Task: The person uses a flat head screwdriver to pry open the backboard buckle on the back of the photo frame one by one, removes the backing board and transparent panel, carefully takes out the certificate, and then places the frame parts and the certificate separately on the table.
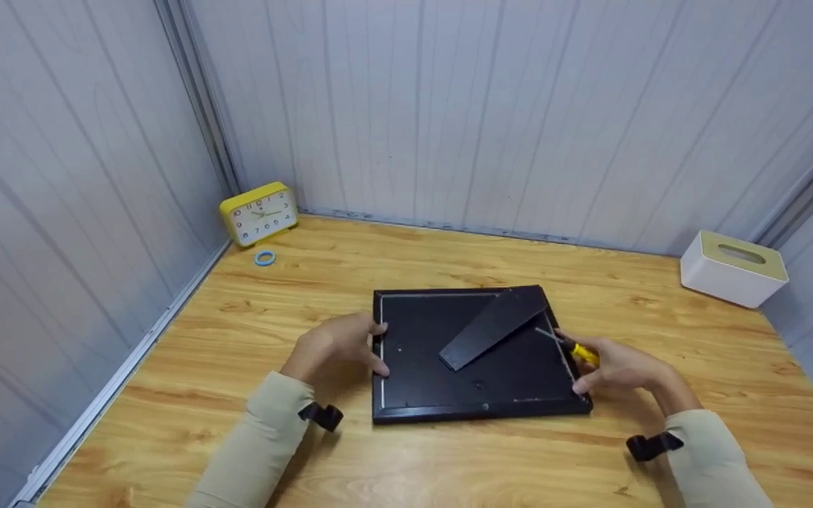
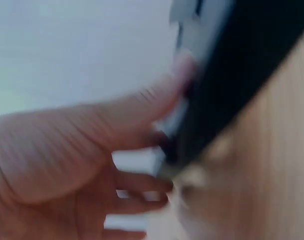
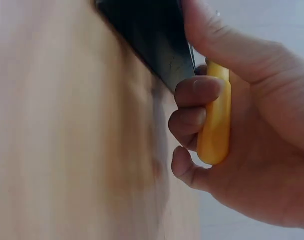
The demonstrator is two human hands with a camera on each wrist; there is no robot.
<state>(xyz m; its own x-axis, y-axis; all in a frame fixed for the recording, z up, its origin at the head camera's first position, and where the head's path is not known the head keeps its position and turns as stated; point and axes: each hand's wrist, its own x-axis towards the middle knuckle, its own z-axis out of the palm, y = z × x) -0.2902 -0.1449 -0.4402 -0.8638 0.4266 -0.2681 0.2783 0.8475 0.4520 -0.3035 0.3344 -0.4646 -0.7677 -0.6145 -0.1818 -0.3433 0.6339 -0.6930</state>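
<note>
A black picture frame (image 1: 420, 353), back side up, is held between both hands over the wooden table. Its stand leg (image 1: 495, 328) lies slantwise across the backing. My left hand (image 1: 339, 342) grips the left edge, the thumb on the back face; the left wrist view is blurred, with fingers at the underside. At the right edge, my right hand (image 1: 622, 363) pinches the frame near its near corner. Those same fingers curl round the yellow handle of a screwdriver (image 3: 216, 125), whose thin metal shaft points over the frame's back in the head view.
A yellow alarm clock (image 1: 262, 215) stands at the back left, a light-blue ring (image 1: 265, 258) in front of it. At the back right is a white tissue box (image 1: 731, 275) with a wood-coloured lid. Pale panel walls (image 1: 449, 120) enclose the table (image 1: 491, 466) at the back and sides.
</note>
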